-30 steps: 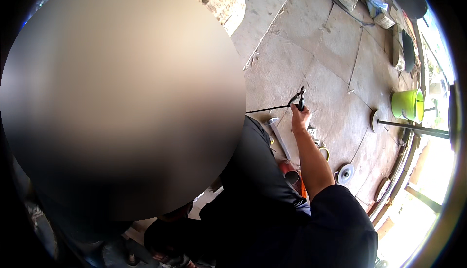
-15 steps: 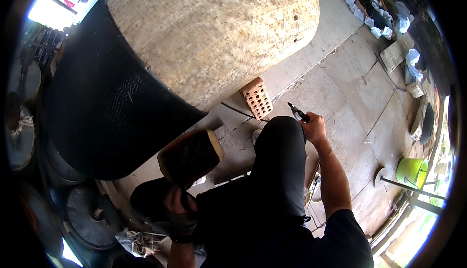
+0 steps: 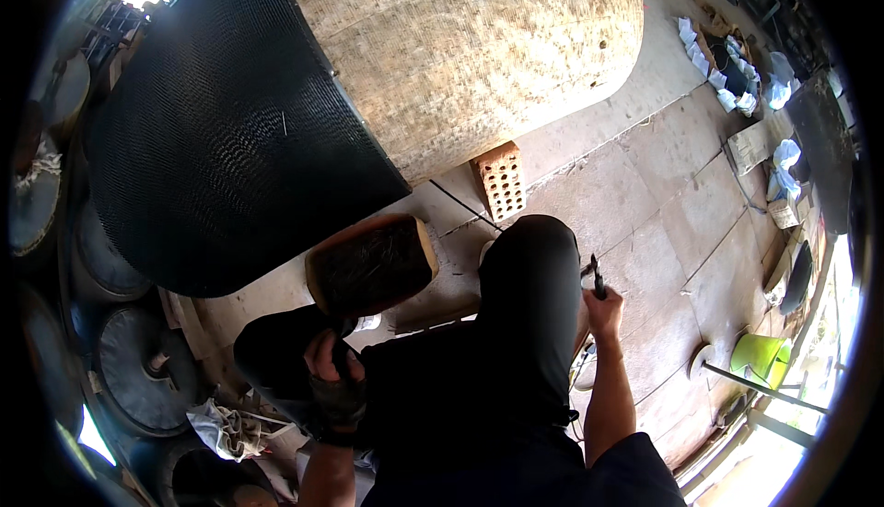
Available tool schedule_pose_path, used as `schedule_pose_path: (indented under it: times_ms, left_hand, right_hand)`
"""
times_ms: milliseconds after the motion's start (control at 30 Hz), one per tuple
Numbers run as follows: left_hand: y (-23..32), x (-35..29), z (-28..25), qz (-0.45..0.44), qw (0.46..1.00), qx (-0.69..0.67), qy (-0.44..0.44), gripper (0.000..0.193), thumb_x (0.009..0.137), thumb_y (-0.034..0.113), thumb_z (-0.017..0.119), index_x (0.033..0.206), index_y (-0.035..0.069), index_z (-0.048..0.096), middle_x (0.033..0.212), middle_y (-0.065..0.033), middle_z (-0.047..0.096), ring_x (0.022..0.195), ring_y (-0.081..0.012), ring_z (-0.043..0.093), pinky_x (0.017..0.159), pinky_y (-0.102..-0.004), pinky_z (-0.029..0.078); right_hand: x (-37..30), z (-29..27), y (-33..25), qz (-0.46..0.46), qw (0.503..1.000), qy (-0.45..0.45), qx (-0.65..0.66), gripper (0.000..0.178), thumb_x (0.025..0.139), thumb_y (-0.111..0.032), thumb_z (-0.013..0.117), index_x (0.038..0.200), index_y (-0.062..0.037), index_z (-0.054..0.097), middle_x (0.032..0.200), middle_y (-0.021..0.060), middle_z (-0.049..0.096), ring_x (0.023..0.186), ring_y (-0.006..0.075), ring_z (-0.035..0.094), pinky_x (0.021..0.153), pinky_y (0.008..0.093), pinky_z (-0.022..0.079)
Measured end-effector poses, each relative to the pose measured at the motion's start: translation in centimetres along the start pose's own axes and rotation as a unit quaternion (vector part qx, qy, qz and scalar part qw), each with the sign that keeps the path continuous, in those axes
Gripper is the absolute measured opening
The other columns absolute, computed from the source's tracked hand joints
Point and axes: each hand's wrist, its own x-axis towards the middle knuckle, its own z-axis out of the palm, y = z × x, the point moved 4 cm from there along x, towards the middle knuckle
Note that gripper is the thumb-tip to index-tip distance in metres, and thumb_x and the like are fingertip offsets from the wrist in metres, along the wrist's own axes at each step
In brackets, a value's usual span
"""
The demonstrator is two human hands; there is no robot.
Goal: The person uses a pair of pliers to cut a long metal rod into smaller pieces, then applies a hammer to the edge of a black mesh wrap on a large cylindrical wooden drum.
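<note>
Black tool [image 3: 598, 279] in right hand [image 3: 604, 303], open floor [image 3: 645, 212] beside

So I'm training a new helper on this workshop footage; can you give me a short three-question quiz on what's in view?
1. True or false: the right hand holds a thin dark tool.
2. What props the big woven drum? A) perforated brick B) green bucket C) rag
3. Where does the left hand rest?

Key: 1 true. 2 A, the brick. 3 On the person's left knee, near the wooden block.
</note>
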Motion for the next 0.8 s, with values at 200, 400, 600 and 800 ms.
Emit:
schedule_pose_path:
  times_ms: [200, 400, 600, 800]
  left_hand:
    - [1.9, 1.0, 1.5, 0.042, 0.998, -0.054, -0.007, 0.048, 0.089, 0.004, 0.065, 0.136, 0.004, 0.053, 0.130, -0.0209, 0.058, 0.117, -0.0376, 0.059, 0.097, -0.0452, 0.051]
    - [7.5, 4.7, 3.1, 0.151, 0.976, -0.154, -0.028, 0.041, 0.089, 0.002, 0.066, 0.129, 0.005, 0.058, 0.123, -0.0155, 0.062, 0.112, -0.0347, 0.062, 0.095, -0.0454, 0.052]
    - [13.5, 10.1, 7.8, 0.177, 0.954, -0.231, -0.070, 0.047, 0.096, 0.018, 0.063, 0.137, -0.001, 0.053, 0.125, -0.0212, 0.060, 0.114, -0.0391, 0.060, 0.098, -0.0479, 0.050]
    - [15.7, 15.4, 11.7, 0.150, 0.916, -0.373, -0.005, 0.074, 0.087, 0.007, 0.069, 0.151, -0.002, 0.033, 0.136, -0.0264, 0.054, 0.125, -0.0443, 0.053, 0.104, -0.0472, 0.044]
  right_hand:
    - [4.2, -3.0, -14.2, -0.152, 0.986, -0.062, -0.009, 0.029, 0.083, -0.025, 0.076, 0.077, 0.0013, 0.064, 0.057, 0.0070, 0.054, 0.055, 0.0123, 0.049, 0.054, 0.0351, 0.044]
    - [1.8, -3.4, -27.6, -0.300, 0.945, -0.116, -0.062, 0.026, 0.082, -0.018, 0.074, 0.071, 0.0011, 0.060, 0.058, 0.0138, 0.054, 0.051, 0.0177, 0.050, 0.053, 0.0373, 0.046]
    - [-2.9, -1.7, -37.3, -0.369, 0.922, -0.089, -0.075, 0.026, 0.080, -0.022, 0.075, 0.073, 0.0006, 0.065, 0.066, 0.0243, 0.062, 0.063, 0.0418, 0.065, 0.061, 0.0460, 0.053]
    - [-7.0, 0.7, -42.1, -0.433, 0.900, -0.001, -0.049, 0.023, 0.078, -0.022, 0.075, 0.074, -0.0004, 0.068, 0.064, 0.0226, 0.063, 0.061, 0.0402, 0.066, 0.060, 0.0454, 0.054]
